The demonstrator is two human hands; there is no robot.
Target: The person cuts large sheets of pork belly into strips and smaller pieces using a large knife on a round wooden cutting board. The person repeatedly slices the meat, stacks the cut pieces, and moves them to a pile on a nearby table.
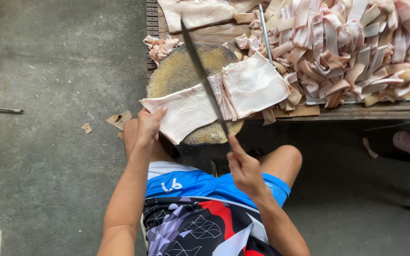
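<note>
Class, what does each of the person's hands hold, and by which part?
Right hand: long knife, by its handle. Left hand: pale slab of pork skin, by its near-left edge.

A rough, informal meat-cutting yard is suggested by the stained grey concrete floor point(48, 71), the low slatted wooden worktop point(357, 112) heaped with pale pink strips of pork skin point(357, 42), and the worn round wooden chopping block point(176, 76).
</note>
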